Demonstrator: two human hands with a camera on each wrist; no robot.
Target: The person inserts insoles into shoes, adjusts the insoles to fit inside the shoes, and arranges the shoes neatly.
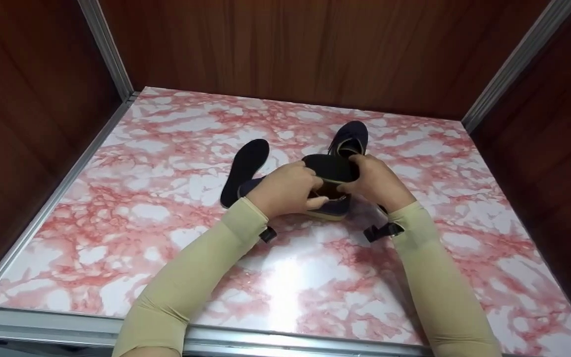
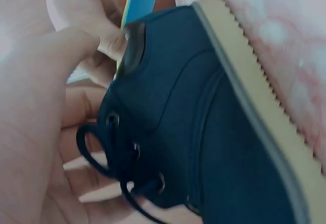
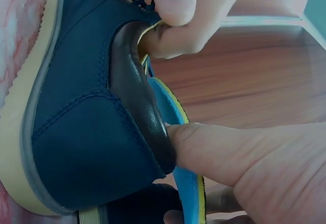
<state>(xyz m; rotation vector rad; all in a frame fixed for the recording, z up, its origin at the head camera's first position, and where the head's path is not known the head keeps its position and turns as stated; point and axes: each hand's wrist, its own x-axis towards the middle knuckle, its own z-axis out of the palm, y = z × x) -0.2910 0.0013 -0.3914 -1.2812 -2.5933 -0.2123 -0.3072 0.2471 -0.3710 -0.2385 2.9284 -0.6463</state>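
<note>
A navy lace-up shoe (image 2: 173, 102) with a cream sole lies on the table, its toe to the left. My left hand (image 1: 285, 191) reaches over its front and pinches the edge of the opening near the laces between thumb and finger. In my right hand (image 1: 377, 183) is an insole (image 1: 327, 166), black on top with a blue underside (image 3: 189, 198) and yellow rim. Its front end goes into the shoe's opening while the heel part sticks out. The right thumb touches the brown heel collar (image 3: 137, 91); the right fingers are behind the insole.
A second black insole (image 1: 246, 168) lies flat to the left of the shoe. Behind the hands is the other navy shoe (image 1: 354, 133), toe pointing away. Dark wood panels (image 1: 285, 49) wall in the red-and-white marbled table (image 1: 166, 258) at the back and sides.
</note>
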